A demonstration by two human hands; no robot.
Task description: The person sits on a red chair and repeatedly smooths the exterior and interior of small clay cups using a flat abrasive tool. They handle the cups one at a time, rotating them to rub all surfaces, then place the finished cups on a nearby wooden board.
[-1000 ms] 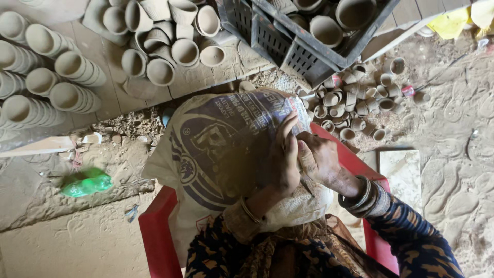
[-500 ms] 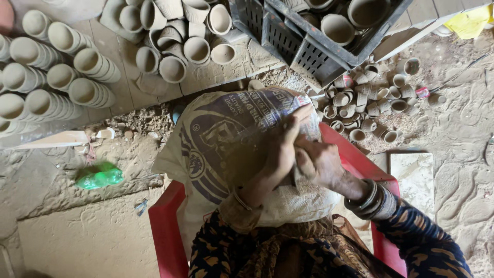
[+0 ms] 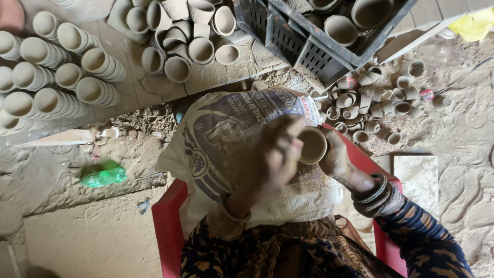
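Note:
A small unfired clay cup [image 3: 312, 145] sits between my two hands, its open mouth facing up. My right hand [image 3: 337, 157] cups it from the right side, bangles on the wrist. My left hand [image 3: 275, 157] presses against the cup's left side, blurred with motion. Both hands work over a printed woven sack [image 3: 226, 128] draped across a red plastic stool [image 3: 172, 226] in front of me.
Stacked clay cups [image 3: 56, 77] lie in rows on a slab at upper left, with loose cups [image 3: 180, 36] beside them. A dark plastic crate [image 3: 309, 41] holds more cups. Small cups [image 3: 370, 103] are heaped on the dirt at right. A green crumpled bottle [image 3: 103, 174] lies at left.
The cup has turned so its open mouth now shows between my hands. My left hand has shifted along its side, and the view has drifted slightly.

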